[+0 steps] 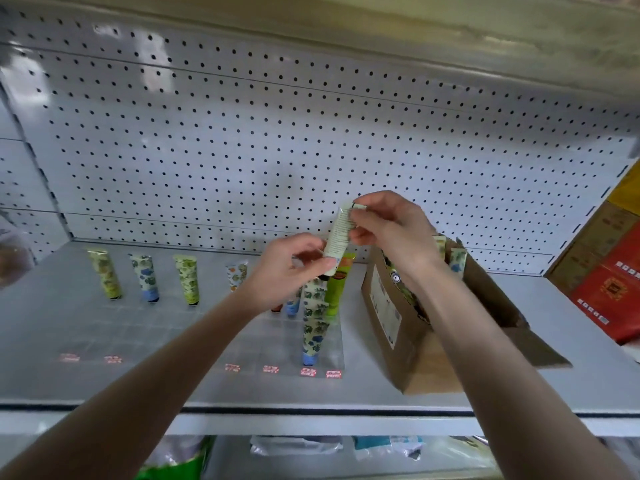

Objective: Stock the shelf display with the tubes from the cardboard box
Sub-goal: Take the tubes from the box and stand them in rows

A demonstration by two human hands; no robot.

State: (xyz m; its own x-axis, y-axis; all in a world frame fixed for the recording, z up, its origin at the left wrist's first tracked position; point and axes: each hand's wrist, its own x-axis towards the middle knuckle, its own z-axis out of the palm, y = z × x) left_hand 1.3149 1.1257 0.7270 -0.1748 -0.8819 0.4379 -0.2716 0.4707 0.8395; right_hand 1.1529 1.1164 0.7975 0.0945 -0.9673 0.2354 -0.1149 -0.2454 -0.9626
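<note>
A pale green tube [338,237] with small print is held upright in the air between both hands, above the shelf. My right hand [391,230] pinches its flat top end. My left hand [287,271] grips its lower cap end. Just right of the hands, the open cardboard box [408,323] stands on the grey shelf [173,341] with more tubes [457,261] sticking up inside. Several patterned tubes [145,277] stand cap-down in rows on the shelf, and a blue-flowered tube [313,327] and a bright green tube [337,285] stand right under the hands.
A white pegboard back wall [277,133] rises behind the shelf. Red and brown cartons [606,271] are stacked at the far right. Red price labels [308,372] line the front of the shelf. Bagged goods [298,445] lie on the lower shelf.
</note>
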